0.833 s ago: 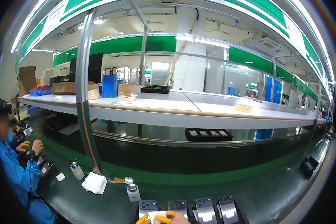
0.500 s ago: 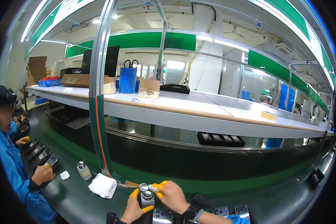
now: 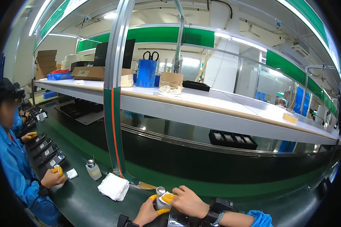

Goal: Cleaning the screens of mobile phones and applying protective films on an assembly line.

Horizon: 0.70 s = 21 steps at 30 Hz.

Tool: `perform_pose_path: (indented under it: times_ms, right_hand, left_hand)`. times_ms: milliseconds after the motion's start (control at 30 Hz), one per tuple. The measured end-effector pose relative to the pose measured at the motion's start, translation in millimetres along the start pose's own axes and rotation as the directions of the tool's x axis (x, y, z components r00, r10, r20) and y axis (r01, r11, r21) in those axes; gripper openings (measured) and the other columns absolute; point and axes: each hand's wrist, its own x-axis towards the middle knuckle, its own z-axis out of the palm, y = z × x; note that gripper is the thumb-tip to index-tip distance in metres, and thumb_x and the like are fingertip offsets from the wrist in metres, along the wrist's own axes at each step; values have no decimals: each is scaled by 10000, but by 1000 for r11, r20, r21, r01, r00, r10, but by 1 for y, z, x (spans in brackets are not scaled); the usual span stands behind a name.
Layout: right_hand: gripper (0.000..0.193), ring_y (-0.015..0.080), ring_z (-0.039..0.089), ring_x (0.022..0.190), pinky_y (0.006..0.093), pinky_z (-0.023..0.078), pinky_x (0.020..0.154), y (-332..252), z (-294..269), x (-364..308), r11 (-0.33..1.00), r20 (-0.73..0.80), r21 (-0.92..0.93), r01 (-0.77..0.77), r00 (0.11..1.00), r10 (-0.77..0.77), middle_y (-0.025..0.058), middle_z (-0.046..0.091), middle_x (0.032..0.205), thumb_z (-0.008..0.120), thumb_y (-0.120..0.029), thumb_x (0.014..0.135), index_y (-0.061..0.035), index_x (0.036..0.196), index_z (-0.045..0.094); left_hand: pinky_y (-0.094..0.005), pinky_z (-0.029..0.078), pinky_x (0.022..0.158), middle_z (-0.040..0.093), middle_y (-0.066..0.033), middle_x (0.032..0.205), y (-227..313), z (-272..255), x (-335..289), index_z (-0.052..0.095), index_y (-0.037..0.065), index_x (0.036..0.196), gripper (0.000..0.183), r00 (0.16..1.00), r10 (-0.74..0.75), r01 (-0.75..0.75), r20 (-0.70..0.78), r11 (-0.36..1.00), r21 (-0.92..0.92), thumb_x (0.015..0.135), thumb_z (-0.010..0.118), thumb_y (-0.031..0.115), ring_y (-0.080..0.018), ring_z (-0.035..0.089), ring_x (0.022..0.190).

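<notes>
My left hand (image 3: pixel 147 212), in yellow finger cots, is wrapped round the side of a small pump dispenser bottle (image 3: pixel 162 205). The bottle's round metal lid (image 3: pixel 160 190) is flipped up. With yellow-capped fingers, my right hand (image 3: pixel 187 201) pinches a folded white wipe (image 3: pixel 166 195) against the top of the bottle, hiding its dish. Just below lies a phone (image 3: pixel 178 220) with its camera side up, cut off by the lower edge. Left of my hands sits a stack of white wipes (image 3: pixel 113 187).
A second dispenser bottle (image 3: pixel 94 170) stands beyond the stack, near a metal post (image 3: pixel 117 49). At left, a co-worker in blue (image 3: pixel 19 162) handles a row of phones (image 3: pixel 49 151). A black tray (image 3: pixel 233 140) lies under the raised shelf (image 3: pixel 201 101).
My right hand has brought the wipe down onto the bottle's top, where the metal dish showed before. My left hand still holds the bottle. The whole view has shifted slightly.
</notes>
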Motion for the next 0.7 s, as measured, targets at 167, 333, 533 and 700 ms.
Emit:
perform_pose_path:
  times_ms: [167, 333, 533, 700]
  right_hand:
    - [91, 201, 550, 982, 337, 406, 848, -2, 1, -4, 992, 44, -127, 10, 999, -4, 34, 663, 783, 640, -150, 726, -81, 766, 684]
    - [81, 178, 540, 938, 321, 399, 787, -2, 4, -4, 981, -100, -184, 56, 992, -75, 27, 644, 739, 611, -144, 724, -90, 713, 671]
    - [100, 184, 547, 926, 333, 401, 792, -3, 1, -2, 980, -58, -197, 36, 997, -48, 38, 655, 760, 611, -138, 730, -73, 745, 684]
    - [104, 184, 549, 917, 329, 400, 793, -3, 0, -2, 980, -80, -196, 25, 996, -41, 38, 653, 744, 612, -136, 734, -62, 748, 685]
  left_hand:
    - [-335, 471, 911, 587, -182, 1157, -4, 3, 1, 453, -47, 1255, 779, 1000, -4, 4, 7, 1000, 5, 686, 814, 346, -270, 599, 1048]
    - [-348, 474, 892, 584, -201, 1132, -6, 4, 2, 457, -53, 1241, 781, 996, 83, -80, -43, 995, 55, 681, 816, 355, -302, 598, 1033]
    - [-355, 467, 906, 571, -207, 1152, -14, 6, 8, 455, -55, 1239, 786, 996, 89, -89, -19, 995, -35, 680, 815, 365, -312, 584, 1059]
    - [-361, 453, 927, 558, -212, 1175, -1, 0, 3, 447, -52, 1247, 795, 1000, 22, -22, -4, 999, 45, 681, 813, 368, -318, 565, 1091]
